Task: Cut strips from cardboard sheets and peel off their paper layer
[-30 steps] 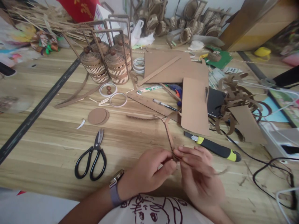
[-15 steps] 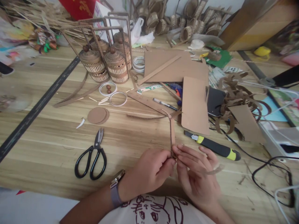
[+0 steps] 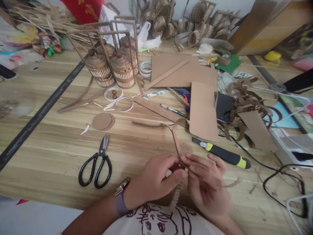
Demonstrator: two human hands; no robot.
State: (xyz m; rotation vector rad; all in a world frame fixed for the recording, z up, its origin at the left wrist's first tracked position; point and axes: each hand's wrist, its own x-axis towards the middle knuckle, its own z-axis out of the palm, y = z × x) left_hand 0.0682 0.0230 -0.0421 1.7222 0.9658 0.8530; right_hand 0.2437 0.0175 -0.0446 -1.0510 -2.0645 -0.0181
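A thin corrugated cardboard strip (image 3: 176,142) runs up from between my hands and forks near its far end into two curling tails. My left hand (image 3: 162,178), with a watch on the wrist, pinches its near end between thumb and fingers. Right beside it, my right hand (image 3: 206,182) presses its thumb and fingertips on the same spot; a thin strip end pokes out past its fingers on the right. Another strip piece hangs blurred below the left thumb. Black-handled scissors (image 3: 96,166) lie left of my hands, and a black-and-yellow utility knife (image 3: 225,153) lies to the right.
Lidded round baskets (image 3: 122,70) in tall frames stand at the back left. Cardboard sheets (image 3: 204,111) lie ahead, with a heap of curled strips (image 3: 244,107) and black cables (image 3: 276,178) on the right. Cardboard discs (image 3: 102,121), tape rings (image 3: 124,103) and a pen (image 3: 172,110) lie nearer.
The strip's forked far end has swung left. My left thumb has shifted right and lifted, and a strip piece now shows hanging below it. My right hand keeps its pinch.
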